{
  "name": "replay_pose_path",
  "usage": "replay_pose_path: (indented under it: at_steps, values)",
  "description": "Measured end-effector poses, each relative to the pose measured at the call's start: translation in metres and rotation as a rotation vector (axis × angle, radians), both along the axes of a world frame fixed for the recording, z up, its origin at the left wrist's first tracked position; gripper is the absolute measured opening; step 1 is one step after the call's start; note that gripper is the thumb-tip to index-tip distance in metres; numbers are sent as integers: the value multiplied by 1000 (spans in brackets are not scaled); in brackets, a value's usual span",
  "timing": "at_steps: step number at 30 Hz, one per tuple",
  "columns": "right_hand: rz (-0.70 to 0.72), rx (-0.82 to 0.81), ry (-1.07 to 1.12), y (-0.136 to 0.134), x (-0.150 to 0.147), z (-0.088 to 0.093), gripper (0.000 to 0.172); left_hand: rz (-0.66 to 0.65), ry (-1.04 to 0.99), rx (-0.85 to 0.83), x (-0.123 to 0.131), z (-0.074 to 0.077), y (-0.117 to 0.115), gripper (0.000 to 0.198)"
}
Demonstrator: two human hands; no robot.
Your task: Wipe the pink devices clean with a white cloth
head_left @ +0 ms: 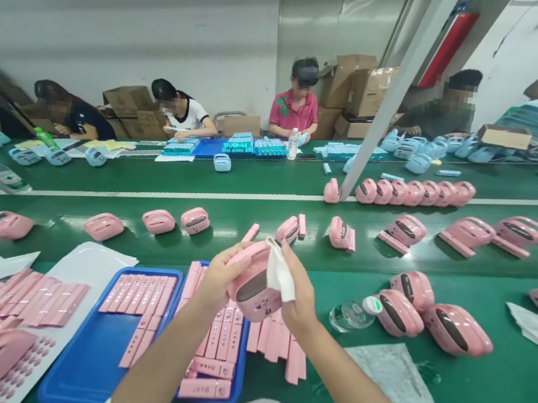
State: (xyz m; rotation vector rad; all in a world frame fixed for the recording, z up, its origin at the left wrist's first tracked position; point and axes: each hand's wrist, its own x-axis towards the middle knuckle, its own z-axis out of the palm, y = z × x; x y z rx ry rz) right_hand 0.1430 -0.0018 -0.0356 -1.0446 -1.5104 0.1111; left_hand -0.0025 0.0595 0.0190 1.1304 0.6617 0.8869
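Observation:
Between my hands, above the blue trays, is a pink plastic housing (pixel 252 288) with a dark oval window. My left hand (pixel 218 273) grips its left side, fingers wrapped round the edge. In my right hand (pixel 300 292) a white cloth (pixel 280 272) is pinched and pressed against the housing's right side. Below lie a blue tray (pixel 68 360) partly filled with pink strips and a second blue tray (pixel 237 385) holding pink button strips (pixel 204 388). Loose pink strips (pixel 279 338) lie right of the second tray.
A clear bottle (pixel 352 315) lies beside several pink housings (pixel 457 329) at right. A clear plastic sheet (pixel 392 375) is near it. More housings ride the green conveyor (pixel 231 250). Pink strips (pixel 52 300) cover a white sheet at left. Co-workers (pixel 296 108) sit across with blue parts.

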Motion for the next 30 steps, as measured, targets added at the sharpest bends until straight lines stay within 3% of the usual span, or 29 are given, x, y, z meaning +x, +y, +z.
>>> replay_pose_path:
  at_steps: [2, 6, 12, 15, 17, 21, 24, 26, 28, 30]
  values:
    - [-44, 123, -244, -17, -13, 3, 51, 77, 25, -18, 3, 5, -14, 34]
    - [50, 269, -585, -44, -20, 2, 45, 154, 180, 31, 4, 7, -31, 32]
    - [-143, 126, -292, -50, -5, 10, 51, 137, 39, -100, 8, 10, -51, 39]
    - [23, 162, -464, -62, -8, 9, 53, 89, 65, -163, 8, 14, -56, 38]
    - [48, 170, -479, -70, -10, 7, 54, 95, 41, -203, 8, 15, -59, 36]
    - [-138, 103, -32, -71, -11, 6, 47, 170, -141, -314, 9, 12, -65, 29]
    - [-131, -9, 399, -68, -17, 11, 45, 148, -235, -414, 14, 5, -69, 28]
    - [-143, -68, 552, -69, -22, 13, 50, 125, -297, -457, 19, 1, -71, 35]
    - [-139, -29, 431, -73, -24, 12, 52, 118, -346, -473, 23, -3, -73, 37]
    - [-123, 65, 143, -79, -23, 5, 49, 109, -358, -472, 24, -7, -74, 39]
